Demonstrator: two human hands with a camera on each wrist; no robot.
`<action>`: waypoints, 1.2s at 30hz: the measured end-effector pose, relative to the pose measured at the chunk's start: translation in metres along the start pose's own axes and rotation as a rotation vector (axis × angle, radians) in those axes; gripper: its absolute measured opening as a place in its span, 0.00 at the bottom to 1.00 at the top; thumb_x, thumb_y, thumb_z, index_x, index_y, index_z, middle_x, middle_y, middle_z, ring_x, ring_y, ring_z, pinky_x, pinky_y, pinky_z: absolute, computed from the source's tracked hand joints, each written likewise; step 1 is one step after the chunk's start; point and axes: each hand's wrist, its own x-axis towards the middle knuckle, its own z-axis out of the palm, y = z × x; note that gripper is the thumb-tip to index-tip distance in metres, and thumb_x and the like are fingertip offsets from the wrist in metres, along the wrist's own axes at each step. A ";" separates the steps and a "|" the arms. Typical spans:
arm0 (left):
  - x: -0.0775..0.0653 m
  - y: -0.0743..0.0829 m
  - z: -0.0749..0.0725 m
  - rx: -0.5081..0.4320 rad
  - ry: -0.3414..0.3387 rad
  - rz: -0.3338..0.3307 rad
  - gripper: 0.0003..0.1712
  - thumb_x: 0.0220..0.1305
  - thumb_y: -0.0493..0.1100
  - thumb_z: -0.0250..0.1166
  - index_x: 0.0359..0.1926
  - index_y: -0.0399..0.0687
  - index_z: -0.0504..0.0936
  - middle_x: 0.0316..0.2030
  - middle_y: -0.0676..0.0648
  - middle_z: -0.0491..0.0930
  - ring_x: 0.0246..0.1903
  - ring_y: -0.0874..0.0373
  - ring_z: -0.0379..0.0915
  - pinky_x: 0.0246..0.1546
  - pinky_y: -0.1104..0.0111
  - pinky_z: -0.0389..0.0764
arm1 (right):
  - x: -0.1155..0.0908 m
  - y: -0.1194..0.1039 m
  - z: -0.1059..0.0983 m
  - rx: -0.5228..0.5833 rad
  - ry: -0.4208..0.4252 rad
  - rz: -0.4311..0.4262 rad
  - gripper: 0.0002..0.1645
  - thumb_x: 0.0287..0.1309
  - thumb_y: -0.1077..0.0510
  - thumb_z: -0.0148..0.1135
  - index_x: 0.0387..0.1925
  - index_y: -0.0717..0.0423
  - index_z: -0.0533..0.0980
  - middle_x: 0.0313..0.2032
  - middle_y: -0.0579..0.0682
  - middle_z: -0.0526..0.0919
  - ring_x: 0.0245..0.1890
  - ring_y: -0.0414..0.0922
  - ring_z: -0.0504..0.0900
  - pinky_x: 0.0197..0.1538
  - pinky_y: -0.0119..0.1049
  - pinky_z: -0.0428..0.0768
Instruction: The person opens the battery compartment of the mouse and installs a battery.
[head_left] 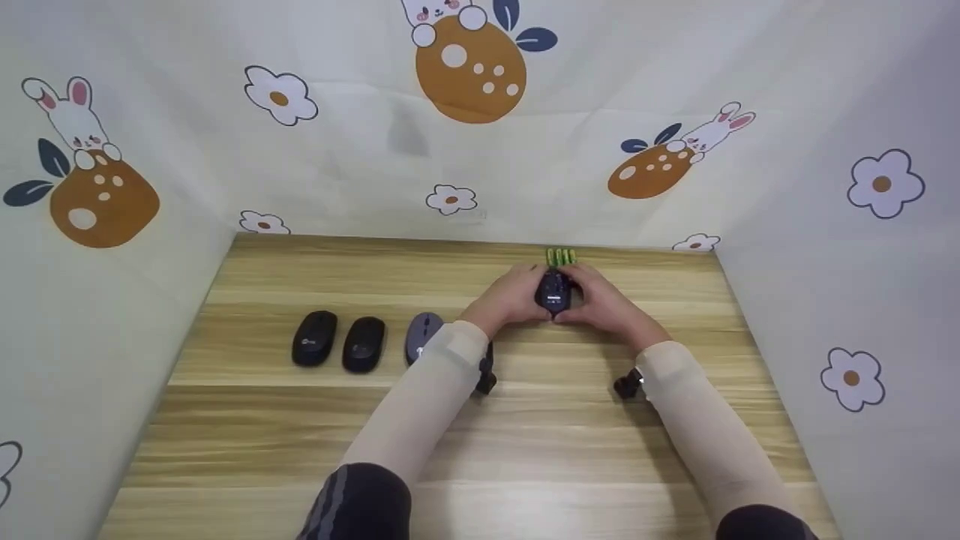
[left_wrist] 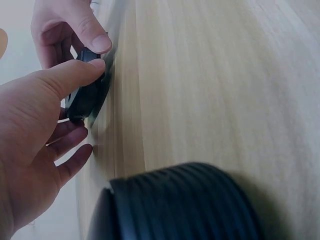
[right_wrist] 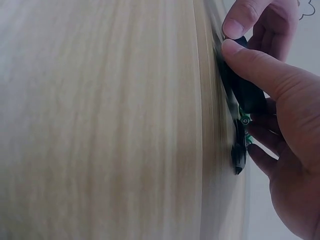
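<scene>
Both hands hold a dark computer mouse near the back edge of the table, one from each side. The left hand grips its left side; in the left wrist view its thumb lies along the near end of the mouse. Opposite it, the right hand grips the right side, thumb tip close to the other thumb. Several green batteries stand in a row just behind the hands. A small dark object lies beside the batteries in the right wrist view; its kind cannot be made out.
Left of the hands, two black mice and a grey mouse lie in a row, the grey one partly covered by the left forearm. Patterned cloth walls enclose the wooden table at the back and sides.
</scene>
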 end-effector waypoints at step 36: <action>-0.049 0.000 -0.034 0.013 -0.001 0.149 0.49 0.67 0.50 0.79 0.83 0.43 0.67 0.75 0.39 0.72 0.74 0.42 0.70 0.78 0.53 0.71 | -0.030 -0.036 0.021 0.101 0.250 -0.178 0.37 0.65 0.60 0.81 0.71 0.66 0.76 0.71 0.58 0.75 0.73 0.55 0.73 0.76 0.55 0.72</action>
